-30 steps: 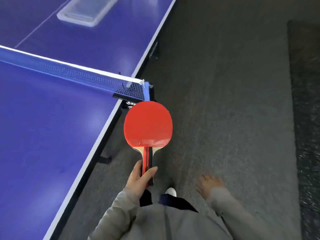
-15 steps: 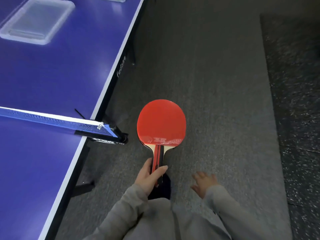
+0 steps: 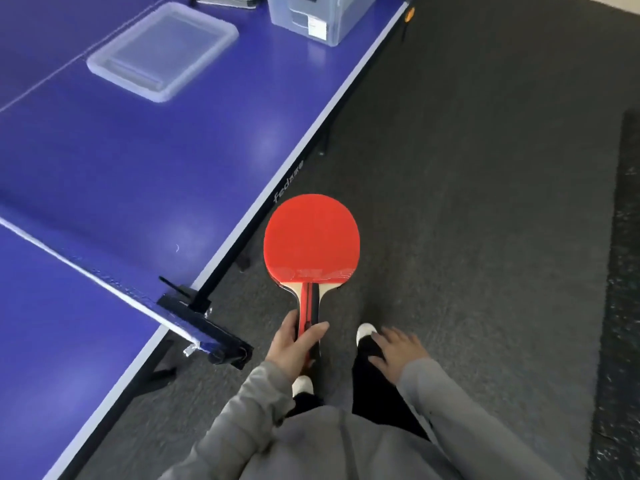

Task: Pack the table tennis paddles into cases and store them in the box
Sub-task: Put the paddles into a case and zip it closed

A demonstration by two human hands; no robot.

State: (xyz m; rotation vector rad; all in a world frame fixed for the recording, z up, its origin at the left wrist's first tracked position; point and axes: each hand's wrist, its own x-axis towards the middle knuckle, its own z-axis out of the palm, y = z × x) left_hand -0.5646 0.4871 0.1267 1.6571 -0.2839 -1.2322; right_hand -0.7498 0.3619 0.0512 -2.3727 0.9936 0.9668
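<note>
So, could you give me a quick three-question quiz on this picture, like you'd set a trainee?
1. True or false: the left hand grips the paddle by its handle.
2. Where does the clear box stand? A: on the carpet. B: on the blue table, near its far corner. C: on top of the net.
3. Fill in the colour: the paddle face turned up to the camera is ____.

Key: 1 true; 2 B; 3 red.
</note>
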